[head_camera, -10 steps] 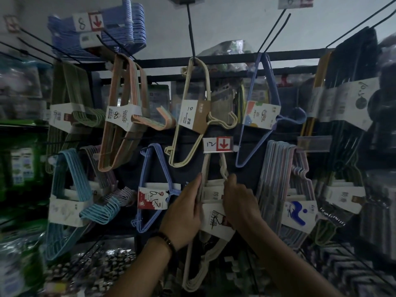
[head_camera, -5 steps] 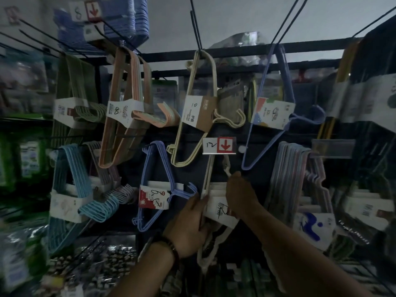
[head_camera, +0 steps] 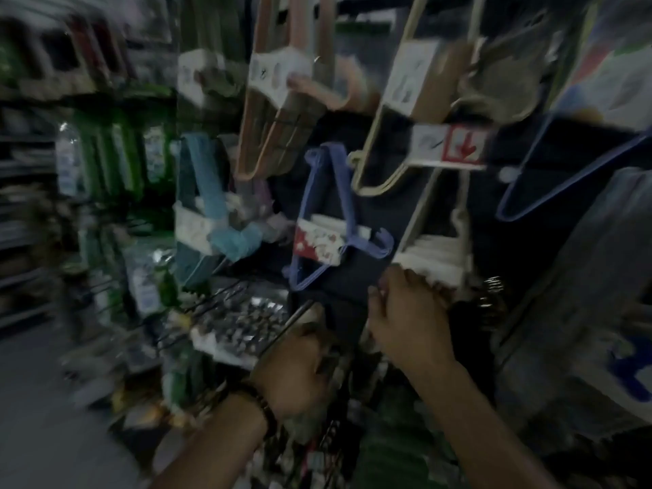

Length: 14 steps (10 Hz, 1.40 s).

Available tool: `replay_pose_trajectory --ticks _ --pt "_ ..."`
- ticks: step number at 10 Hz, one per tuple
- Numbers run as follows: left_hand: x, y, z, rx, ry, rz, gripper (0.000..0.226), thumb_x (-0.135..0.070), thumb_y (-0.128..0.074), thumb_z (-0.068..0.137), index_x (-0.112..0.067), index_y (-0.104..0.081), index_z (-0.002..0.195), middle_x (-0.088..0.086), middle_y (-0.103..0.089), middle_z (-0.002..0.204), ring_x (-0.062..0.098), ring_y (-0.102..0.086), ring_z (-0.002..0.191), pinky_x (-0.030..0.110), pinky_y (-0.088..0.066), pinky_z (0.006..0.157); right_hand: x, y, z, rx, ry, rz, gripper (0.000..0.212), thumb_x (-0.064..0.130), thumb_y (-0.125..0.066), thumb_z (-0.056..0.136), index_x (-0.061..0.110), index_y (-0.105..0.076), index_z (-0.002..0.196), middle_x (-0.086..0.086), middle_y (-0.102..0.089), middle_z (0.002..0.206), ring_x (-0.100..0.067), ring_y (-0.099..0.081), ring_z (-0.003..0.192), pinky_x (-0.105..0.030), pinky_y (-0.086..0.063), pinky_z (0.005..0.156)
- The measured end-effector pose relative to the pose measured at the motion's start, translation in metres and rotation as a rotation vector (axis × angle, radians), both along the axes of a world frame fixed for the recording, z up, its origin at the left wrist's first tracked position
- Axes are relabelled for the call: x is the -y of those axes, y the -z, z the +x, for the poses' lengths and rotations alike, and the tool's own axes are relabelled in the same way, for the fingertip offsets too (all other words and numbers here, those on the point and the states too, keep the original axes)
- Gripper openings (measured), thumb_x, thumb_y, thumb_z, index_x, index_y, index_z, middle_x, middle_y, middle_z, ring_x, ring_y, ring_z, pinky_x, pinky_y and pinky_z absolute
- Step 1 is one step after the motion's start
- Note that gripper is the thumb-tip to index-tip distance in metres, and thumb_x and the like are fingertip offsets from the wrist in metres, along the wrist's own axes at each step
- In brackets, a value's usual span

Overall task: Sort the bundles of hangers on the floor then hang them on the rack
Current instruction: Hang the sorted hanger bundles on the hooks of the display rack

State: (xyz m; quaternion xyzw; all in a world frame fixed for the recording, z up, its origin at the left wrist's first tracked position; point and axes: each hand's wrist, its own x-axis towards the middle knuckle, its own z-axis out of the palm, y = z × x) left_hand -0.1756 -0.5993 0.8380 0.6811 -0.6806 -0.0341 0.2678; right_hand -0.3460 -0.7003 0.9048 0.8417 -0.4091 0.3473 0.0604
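Two hands [head_camera: 294, 368] [head_camera: 411, 321], one cream bundle [head_camera: 434, 254]

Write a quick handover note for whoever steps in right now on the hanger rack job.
Left hand: low, fingers curled; blur hides whether it holds anything.
Right hand: at the lower edge of the cream hanger bundle; grip unclear.
It hangs below the price tag, right of the purple bundle.
Done: many bundles hung. Left: check this one sits on its peg, then look for more on the floor.
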Motion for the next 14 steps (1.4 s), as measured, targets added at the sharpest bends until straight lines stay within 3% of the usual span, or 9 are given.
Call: replay_pose_trajectory --ticks 1,2,6,8,10,11,12,13,14 --pt "-0.056 0.06 0.025 -0.101 -0.223 0.191 0.032 -0.042 -0.051 0.104 -0.03 -0.063 0.13 -0.006 -0.06 0.133 0.017 -0.062 0.112 0.032 -0.054 0.092 -0.034 0.049 0.044 -0.2 -0.26 0.211 0.025 0.042 -0.048 0.105 0.017 -0.051 0.108 -0.001 -0.056 0.085 -0.017 -0.048 0.067 -0.036 -0.043 0.057" --pt "-0.139 0.132 0.045 -0.192 -0.438 0.378 0.037 -0.043 -0.049 0.107 -0.03 -0.056 0.141 -0.006 -0.056 0.143 0.018 -0.058 0.123 0.037 -0.05 0.104 -0.075 0.119 0.085 -0.358 -0.564 0.502 0.025 0.039 -0.048 0.107 0.018 -0.054 0.097 -0.004 -0.058 0.08 -0.02 -0.055 0.066 -0.045 -0.052 0.062" --pt "-0.543 0.285 -0.016 -0.623 -1.158 0.745 0.027 -0.047 -0.058 0.097 -0.034 -0.069 0.117 -0.007 -0.072 0.115 0.013 -0.069 0.103 0.03 -0.056 0.093 -0.383 0.321 0.158 -1.035 -1.05 0.859 0.031 0.042 -0.053 0.103 0.012 -0.06 0.102 -0.011 -0.065 0.104 -0.028 -0.063 0.088 -0.033 -0.05 0.073" --pt "-0.7 0.33 -0.07 -0.905 -1.375 0.712 0.039 -0.045 -0.057 0.093 -0.02 -0.072 0.12 0.003 -0.072 0.118 0.025 -0.068 0.114 0.037 -0.053 0.099 -0.547 0.377 0.167 -1.236 -1.104 0.903 0.034 0.044 -0.051 0.104 0.012 -0.06 0.104 -0.008 -0.064 0.103 -0.025 -0.064 0.088 -0.037 -0.056 0.08" --pt "-0.834 0.404 -0.099 -1.056 -1.343 0.723 0.049 -0.048 -0.042 0.092 -0.015 -0.077 0.099 -0.001 -0.076 0.096 0.02 -0.074 0.089 0.023 -0.053 0.079 -0.682 0.457 0.166 -1.365 -1.066 1.0 0.025 0.042 -0.054 0.102 0.018 -0.061 0.097 0.001 -0.066 0.096 -0.016 -0.063 0.084 -0.032 -0.054 0.074" --pt "-0.882 0.461 -0.116 -1.171 -1.484 0.701 0.037 -0.045 -0.052 0.1 -0.018 -0.072 0.115 0.003 -0.075 0.114 0.027 -0.07 0.108 0.032 -0.05 0.09 -0.725 0.512 0.166 -1.468 -1.027 1.061 0.023 0.043 -0.057 0.099 0.022 -0.062 0.092 0.005 -0.067 0.092 -0.014 -0.064 0.085 -0.03 -0.053 0.075" --pt "-0.901 0.525 -0.121 -1.319 -1.532 0.623 0.06 -0.065 -0.041 0.088 -0.021 -0.075 0.11 -0.003 -0.076 0.108 0.019 -0.071 0.101 0.032 -0.051 0.086 -0.755 0.583 0.176 -1.573 -1.001 1.069 0.022 0.04 -0.059 0.099 0.02 -0.059 0.088 0.003 -0.066 0.088 -0.015 -0.064 0.083 -0.025 -0.048 0.068" --pt "-0.906 0.614 -0.121 -1.517 -1.605 0.524 0.023 -0.041 -0.055 0.102 -0.028 -0.07 0.113 -0.008 -0.072 0.101 0.006 -0.065 0.084 0.022 -0.05 0.074 -0.783 0.674 0.194 -1.659 -0.952 1.037 0.024 0.032 -0.058 0.101 0.01 -0.062 0.094 -0.006 -0.07 0.094 -0.014 -0.062 0.079 -0.028 -0.05 0.07" --pt "-0.9 0.722 -0.118 -1.75 -1.755 0.361 0.018 -0.033 -0.061 0.101 -0.029 -0.067 0.117 -0.001 -0.072 0.101 0.011 -0.068 0.082 0.027 -0.055 0.066 -0.82 0.774 0.214 -1.698 -0.979 1.023 0.021 0.028 -0.054 0.101 0.012 -0.057 0.088 -0.003 -0.062 0.085 -0.018 -0.056 0.078 -0.035 -0.052 0.074"
